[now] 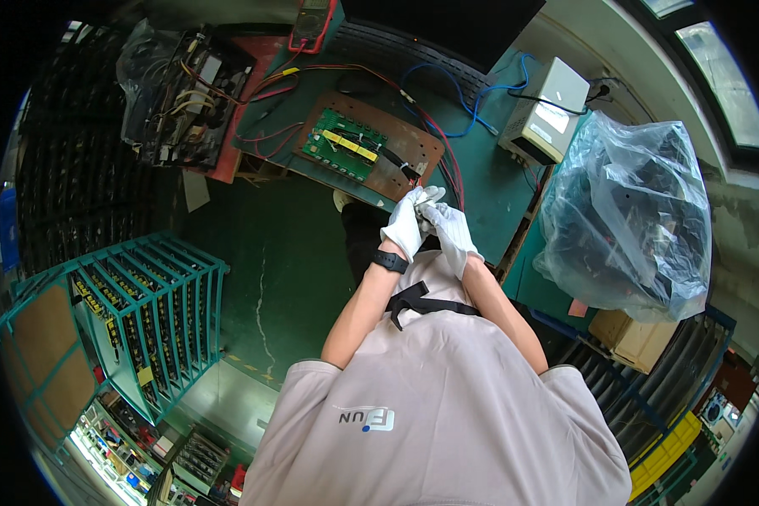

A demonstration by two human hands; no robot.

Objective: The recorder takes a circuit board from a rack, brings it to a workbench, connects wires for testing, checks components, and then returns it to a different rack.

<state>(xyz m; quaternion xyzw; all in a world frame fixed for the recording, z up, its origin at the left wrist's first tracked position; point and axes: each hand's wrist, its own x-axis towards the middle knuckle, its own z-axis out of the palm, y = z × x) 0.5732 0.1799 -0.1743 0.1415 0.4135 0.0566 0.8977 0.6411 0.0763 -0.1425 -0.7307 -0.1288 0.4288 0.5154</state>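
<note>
Both of my hands wear white gloves and meet at the front edge of the green workbench (485, 198). The fingers of my left hand (405, 225) are closed, tips pressed together. My right hand (450, 230) touches it, its fingers curled as well. Whatever they pinch is hidden by the gloves. Just beyond the fingertips lies the end of a black cable bundle (403, 167) with a bit of red. That bundle runs from a green circuit board (339, 158) with a yellow strip across it. Beneath the board is a brown plate (426, 149).
Red wires (449, 152) pass close to my right hand. Around the bench stand a red multimeter (312, 24), a keyboard (396, 52), a white box-shaped device (548, 110), an opened electronic unit (196, 97) and a plastic-wrapped bundle (628, 215). A teal rack (156, 312) of boards stands on the left.
</note>
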